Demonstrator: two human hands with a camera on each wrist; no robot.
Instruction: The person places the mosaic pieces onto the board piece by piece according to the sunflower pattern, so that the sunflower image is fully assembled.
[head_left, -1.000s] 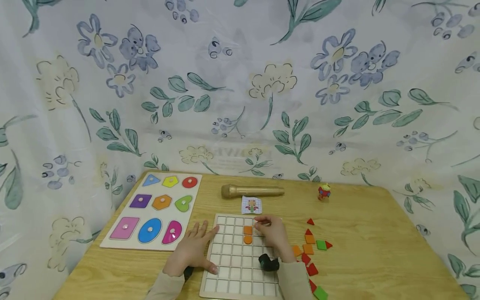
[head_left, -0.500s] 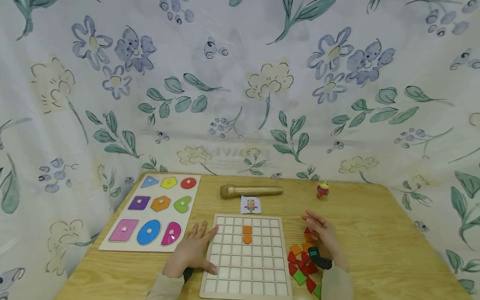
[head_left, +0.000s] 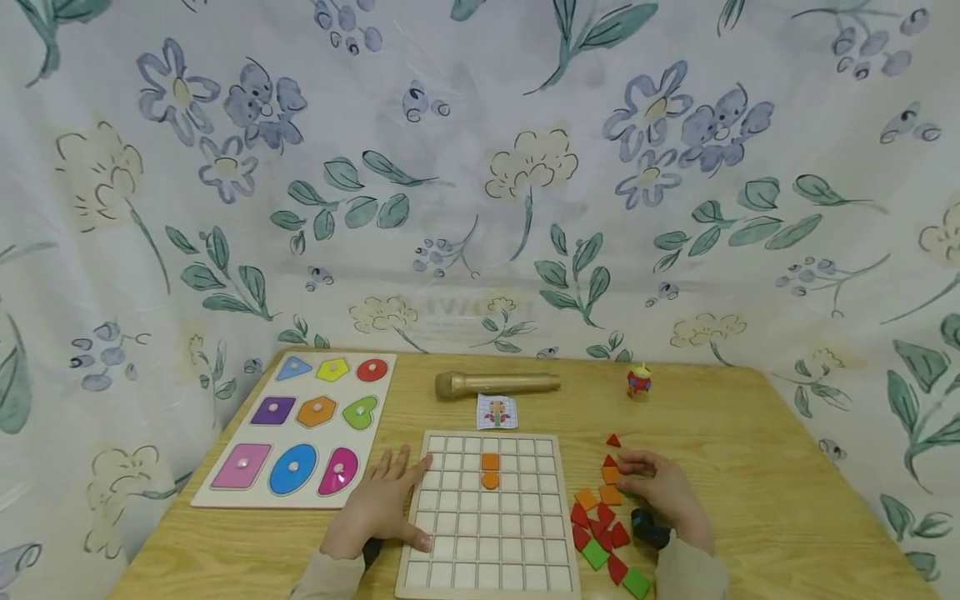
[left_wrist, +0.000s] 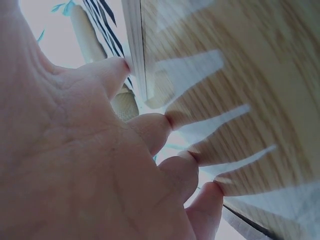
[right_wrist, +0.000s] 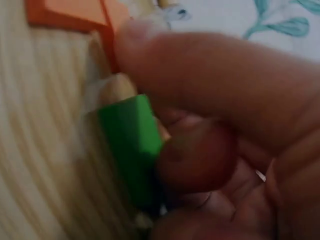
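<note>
A wooden grid board lies at the front, bearing an orange square tile and, below it, a rounded orange tile. My left hand rests spread along its left edge; in the left wrist view the fingers touch the tabletop. To the right of the board, my right hand is low over the loose tiles. Its fingers pinch a green tile, which the hand hides in the head view. An orange tile lies right by those fingertips.
Several red tiles, orange tiles and green tiles lie right of the board. Behind it are a small pattern card and a gold microphone. A shape puzzle is left, a toy figure back right.
My right hand has left the board's upper right part, moved right to the loose tiles, and lowered its fingers onto a green tile. My left hand has stayed at the board's edge.
</note>
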